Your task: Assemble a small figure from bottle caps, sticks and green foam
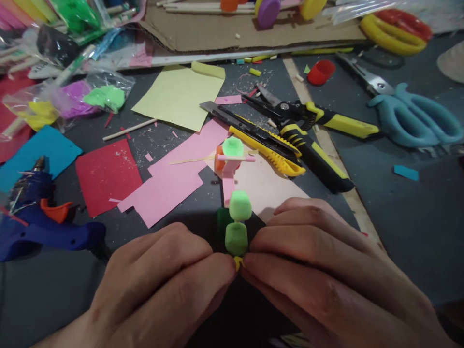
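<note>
My left hand and my right hand meet at the front centre, fingers closed. Between their thumbs and fingertips they pinch a small yellow clay piece. Right above it is a rounded green clay lump, which the right fingertips appear to touch. A lighter green lump lies in line beyond that one. Farther out, a pink strip with a pink crossbar leads to a bright green clay disc, with an orange part beside it. Whether all these parts are joined, I cannot tell.
A blue glue gun lies at left. Red, pink and pale yellow paper cover the middle. A yellow utility knife, pliers and blue-handled scissors lie right. Cardboard spans the back.
</note>
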Motion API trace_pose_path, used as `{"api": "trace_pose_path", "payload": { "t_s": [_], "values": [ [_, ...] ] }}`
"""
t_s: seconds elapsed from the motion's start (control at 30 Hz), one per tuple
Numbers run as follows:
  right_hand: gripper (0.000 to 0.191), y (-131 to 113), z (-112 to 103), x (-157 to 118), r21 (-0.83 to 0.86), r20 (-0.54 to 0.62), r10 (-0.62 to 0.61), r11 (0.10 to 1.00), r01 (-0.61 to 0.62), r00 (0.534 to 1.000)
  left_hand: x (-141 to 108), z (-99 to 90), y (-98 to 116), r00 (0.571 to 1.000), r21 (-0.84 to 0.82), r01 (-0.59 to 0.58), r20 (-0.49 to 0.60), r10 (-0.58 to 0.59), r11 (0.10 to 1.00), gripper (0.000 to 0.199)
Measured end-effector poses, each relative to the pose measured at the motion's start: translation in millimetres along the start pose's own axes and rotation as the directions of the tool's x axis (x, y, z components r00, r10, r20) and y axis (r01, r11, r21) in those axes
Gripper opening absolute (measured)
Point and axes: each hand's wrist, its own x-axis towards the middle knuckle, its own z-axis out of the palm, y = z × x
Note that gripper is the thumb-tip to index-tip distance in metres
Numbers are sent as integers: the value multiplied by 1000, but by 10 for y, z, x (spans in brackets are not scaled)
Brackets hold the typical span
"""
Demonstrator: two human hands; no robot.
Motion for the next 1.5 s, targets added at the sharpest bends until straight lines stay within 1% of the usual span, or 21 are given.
{"api": "trace_pose_path", "payload": {
  "t_s": [0.13,0.27,0.3,0.33,0.4,0.43,0.5,0.53,0.6,0.63,0.73,0.87,0.9,1.03,1.2,1.23,1.3,1.4,1.5],
  "values": [
    [8,-7,11,8,1,-15,8,1000,-8,1000,-22,-4,-30,1000,14,15,-4,-15,1000,20],
    [10,-22,13,2,31,-16,27,999,-26,1000,-24,9,-61,999,-11,-28,33,28,1000,19],
    [10,-24,12,-1,33,-20,31,999,-30,999,-21,12,-62,999,-15,-40,28,41,999,19],
    [11,-24,10,-4,29,-22,28,999,-27,999,-19,13,-61,998,-17,-40,48,41,999,19],
    [9,-21,6,-12,20,-20,14,1000,-13,1000,-21,11,-58,995,-21,-1,95,3,1000,22],
    [9,-19,4,-16,14,-17,7,1000,-7,1000,-25,9,-57,994,-28,9,108,-6,1000,21],
    [8,-16,-2,-24,6,-16,1,1000,-1,1000,-38,5,-56,995,-37,-36,95,39,999,19],
    [7,-17,-5,-29,1,-11,6,1000,-6,1000,-45,4,-55,990,-17,10,138,-7,1000,17],
    [7,-21,-13,-41,-15,-15,2,1000,-3,1000,-56,-1,-53,992,-15,3,123,-1,1000,21],
    [7,-24,-15,-47,-23,-19,1,1000,-1,1000,-59,-4,-52,991,-25,-27,127,30,999,22],
    [7,-27,-1,-61,-40,-11,1,999,-1,1000,-58,-12,-55,994,7,-12,109,11,1000,18],
    [10,0,72,-70,-26,36,28,999,-27,999,-76,2,-55,993,9,3,121,-4,1000,14],
    [11,9,86,-73,-17,34,31,999,-30,999,-88,7,-50,991,22,28,133,-31,999,13],
    [10,19,69,-88,6,-38,12,1000,-11,999,-148,25,-28,986,17,93,134,-95,995,12],
    [13,7,29,-77,-1,49,49,999,-49,998,-150,48,-60,979,-10,137,155,-134,990,9],
    [12,10,41,-70,6,47,45,999,-46,998,-140,50,-70,979,-23,138,155,-132,990,9],
    [7,17,72,-52,10,-7,36,999,-36,999,-118,47,-83,981,-55,139,147,-130,989,9],
    [9,17,78,-18,-7,-46,34,999,-34,998,-90,33,-81,986,-89,117,127,-106,989,8],
    [8,-1,31,-1,-4,22,49,999,-49,999,-78,19,-69,987,-81,101,137,-89,992,9]
  ]
}}
